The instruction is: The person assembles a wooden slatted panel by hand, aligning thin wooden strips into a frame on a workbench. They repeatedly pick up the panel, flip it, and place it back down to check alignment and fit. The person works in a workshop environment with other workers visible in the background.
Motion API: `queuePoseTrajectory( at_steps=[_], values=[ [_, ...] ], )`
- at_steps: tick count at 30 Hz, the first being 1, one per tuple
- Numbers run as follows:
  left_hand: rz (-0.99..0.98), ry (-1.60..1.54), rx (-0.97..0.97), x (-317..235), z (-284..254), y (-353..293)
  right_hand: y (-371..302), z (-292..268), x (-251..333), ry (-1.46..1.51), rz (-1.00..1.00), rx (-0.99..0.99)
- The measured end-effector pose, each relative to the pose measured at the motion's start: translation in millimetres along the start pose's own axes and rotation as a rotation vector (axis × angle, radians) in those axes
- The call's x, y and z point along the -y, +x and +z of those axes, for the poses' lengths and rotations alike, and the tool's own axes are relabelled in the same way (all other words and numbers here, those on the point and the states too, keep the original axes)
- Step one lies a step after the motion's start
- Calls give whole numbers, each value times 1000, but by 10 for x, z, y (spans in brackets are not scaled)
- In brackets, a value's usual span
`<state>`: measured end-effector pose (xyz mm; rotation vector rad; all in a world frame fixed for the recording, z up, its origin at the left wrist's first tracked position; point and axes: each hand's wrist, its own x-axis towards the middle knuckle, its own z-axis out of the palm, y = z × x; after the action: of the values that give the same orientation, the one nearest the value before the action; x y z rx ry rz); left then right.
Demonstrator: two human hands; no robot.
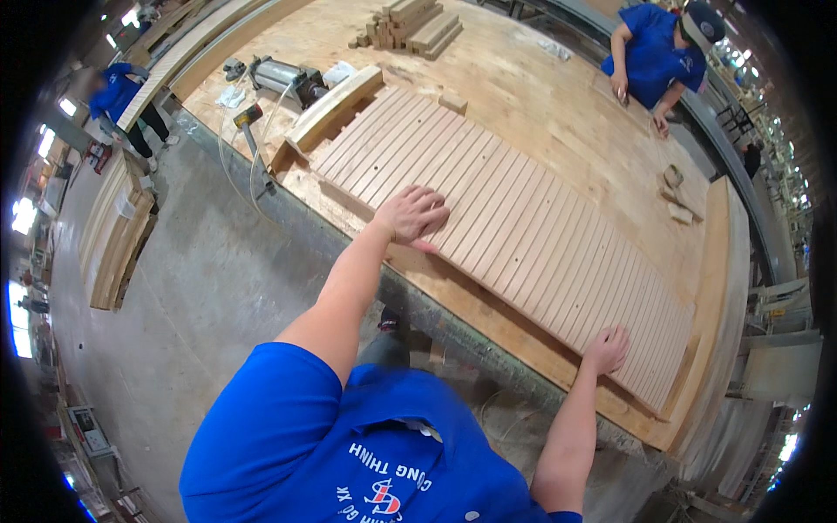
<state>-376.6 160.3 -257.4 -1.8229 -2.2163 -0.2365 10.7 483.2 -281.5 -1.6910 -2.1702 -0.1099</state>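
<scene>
A long slatted wooden panel [514, 235], pale and grooved crosswise with a few small dark holes, lies on the wooden workbench in front of me. My left hand [413, 214] grips its near edge toward the left end, fingers bent over the top and thumb at the side. Farther right, my right hand [607, 350] is closed over the same edge near the panel's right end. Thick wooden end bars flank the panel: one bar [336, 105] at the left, another bar [715, 305] at the right.
A metal pneumatic cylinder [283, 78] and a mallet [248, 115] with a hose lie at the bench's left. Stacked wood blocks [414, 26] sit at the back. One co-worker [658, 57] leans over the far right side; another person [122, 96] stands far left near stacked boards [118, 231].
</scene>
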Motion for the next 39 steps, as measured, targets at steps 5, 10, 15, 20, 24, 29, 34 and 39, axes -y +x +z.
queuePoseTrajectory(
  at_steps=[5, 10, 15, 20, 24, 29, 34, 39],
  values=[
    [3, 21, -11, -10, 51, 2, -3, 33, -20, 16, -8, -12],
    [-7, 34, -26, -26, 93, -42, -27, 25, -9, 5, 0, 10],
    [8, 28, -10, 0, 102, -10, -10, 59, -28, 12, -21, -32],
    [7, 40, -1, -5, 94, 8, 10, 93, -62, 29, -55, -67],
    [1, 30, -1, -10, 93, 2, 13, 101, -57, 40, -72, -85],
    [3, 22, 6, -28, 82, 5, -5, 103, -81, 7, -49, -81],
    [20, 3, -20, -9, 108, 7, -3, 97, -64, -43, -15, -103],
    [2, 0, 1, -20, 88, 29, 16, 72, -49, 13, -7, -104]
  ],
)
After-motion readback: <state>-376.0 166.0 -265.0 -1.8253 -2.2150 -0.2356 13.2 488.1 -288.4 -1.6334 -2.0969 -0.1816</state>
